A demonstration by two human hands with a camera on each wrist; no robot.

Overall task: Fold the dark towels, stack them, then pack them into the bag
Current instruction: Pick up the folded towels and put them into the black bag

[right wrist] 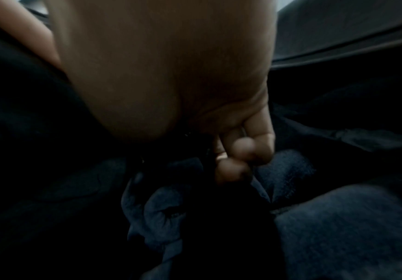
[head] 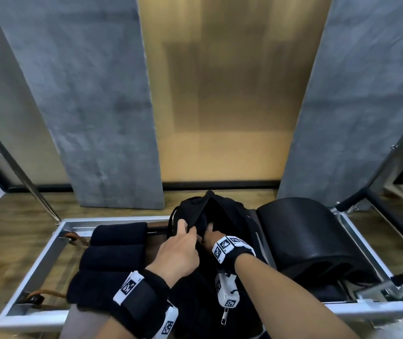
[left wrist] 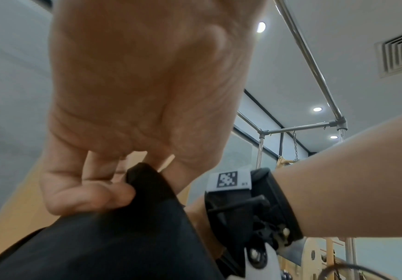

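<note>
Left hand (head: 179, 250) pinches bag (head: 230, 216) rim open, right hand (right wrist: 240, 151) fingers curled inside on towel (right wrist: 339, 227); rim slipping would snag the towel

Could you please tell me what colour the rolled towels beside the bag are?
Very dark navy, nearly black; the towels show best in the head view.

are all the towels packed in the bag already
No, three dark towels lie in a row left of the bag, whose flap the left hand holds.
</note>
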